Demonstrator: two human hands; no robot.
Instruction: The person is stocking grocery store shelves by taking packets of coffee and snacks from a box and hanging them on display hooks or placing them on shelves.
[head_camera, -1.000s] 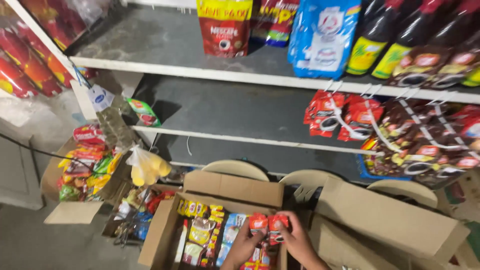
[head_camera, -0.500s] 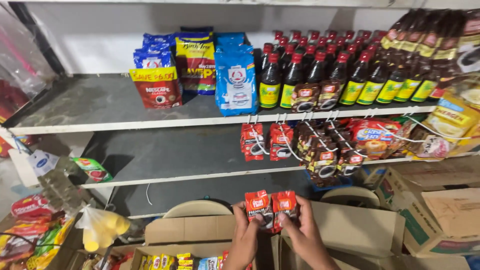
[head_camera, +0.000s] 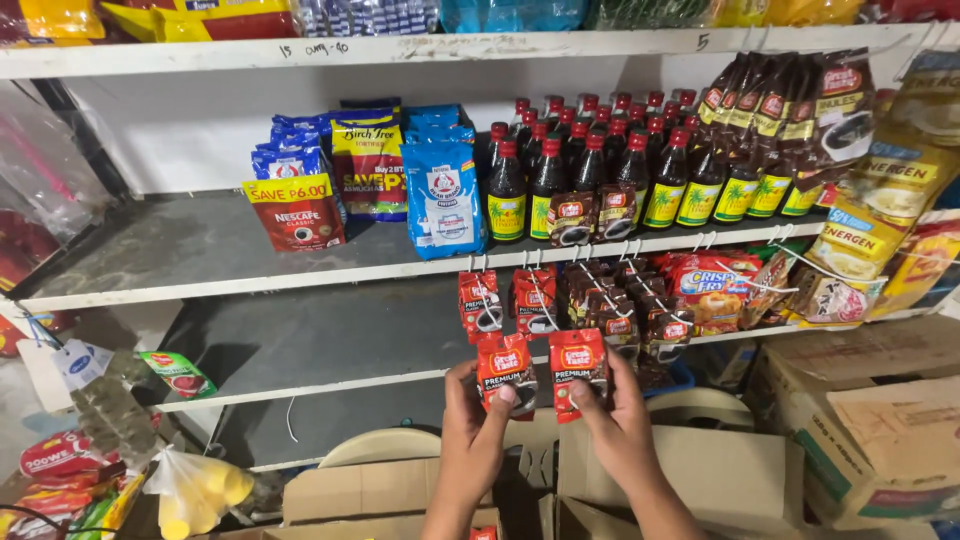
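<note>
Holding up two small red packets, the hands are raised in front of the shelf (head_camera: 300, 262). The left hand (head_camera: 472, 430) pinches one red packet (head_camera: 505, 368) and the right hand (head_camera: 620, 420) pinches the other red packet (head_camera: 577, 366). The two packets sit side by side, just below more red packets hanging (head_camera: 510, 298) from the shelf edge. Dark bottles (head_camera: 590, 175) stand above. Open cardboard boxes (head_camera: 700, 480) lie below.

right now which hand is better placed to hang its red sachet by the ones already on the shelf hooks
Probably the left hand: its red sachet sits just under the hanging red sachets. The right hand holds its sachet slightly farther right, below darker packets.
</note>
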